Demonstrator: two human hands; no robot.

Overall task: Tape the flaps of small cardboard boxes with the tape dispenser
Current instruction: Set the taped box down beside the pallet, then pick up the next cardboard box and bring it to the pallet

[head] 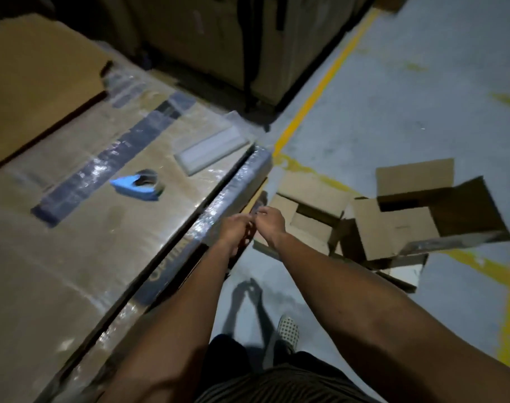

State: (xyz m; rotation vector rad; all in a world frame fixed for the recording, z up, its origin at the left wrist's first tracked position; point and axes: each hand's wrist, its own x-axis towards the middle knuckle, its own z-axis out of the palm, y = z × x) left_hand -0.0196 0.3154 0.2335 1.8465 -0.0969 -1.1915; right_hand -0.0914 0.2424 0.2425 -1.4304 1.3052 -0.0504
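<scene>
- So, the person has both arms stretched out in front, with the left hand (pixel 235 228) and the right hand (pixel 271 221) meeting fingertip to fingertip above the floor (pixel 422 82), just off the edge of a big wrapped carton (pixel 73 257).
- Fingers on both hands look curled in, like they're pinching something tiny between them, but it's blurry and honestly can't tell what, or if there's anything there at all.
- The blue tape dispenser (pixel 137 184) is sitting by itself on top of that big carton, well away from both hands, nobody touching it.
- A flat pale grey slab (pixel 211 149) lies further back on the same carton, near its corner.
- The small cardboard boxes (pixel 393 228) are down on the floor to the right of the hands, flaps open, a few bunched together and touching.
- Yellow painted lines (pixel 320 85) run across the floor, and a patterned shoe (pixel 288 328) shows below the hands.
</scene>
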